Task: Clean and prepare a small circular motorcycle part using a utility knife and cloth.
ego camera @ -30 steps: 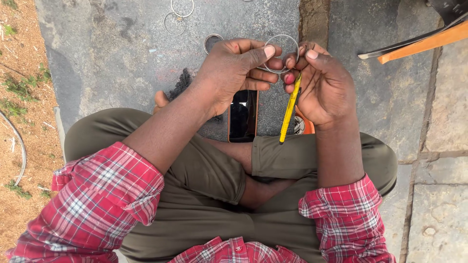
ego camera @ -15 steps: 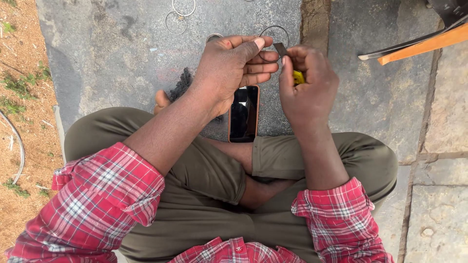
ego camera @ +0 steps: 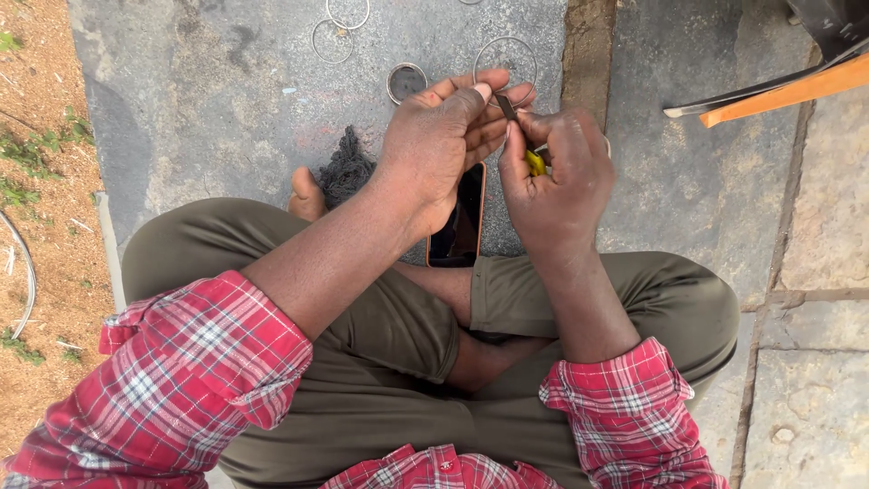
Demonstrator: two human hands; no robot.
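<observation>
My left hand [ego camera: 448,136] pinches the lower edge of a thin wire ring [ego camera: 480,56] between thumb and fingertips. My right hand [ego camera: 557,177] is closed around yellow-handled pliers [ego camera: 535,162]. Their dark jaws point up and meet the ring right at my left fingertips. Most of the handle is hidden in the palm. Both hands are held close together above my crossed legs. A phone with an orange case [ego camera: 460,226] lies on the slab below them.
More wire rings [ego camera: 331,41] and a thicker grey ring [ego camera: 406,81] lie on the stone slab [ego camera: 226,91] ahead. A black thread bundle [ego camera: 344,167] sits by my foot. An orange and black bar [ego camera: 778,89] juts in at top right. Dirt and grass lie to the left.
The pliers, which hung down with the yellow handle exposed, are now turned up and tucked into my right palm. Both hands stay on the ring and have come closer together.
</observation>
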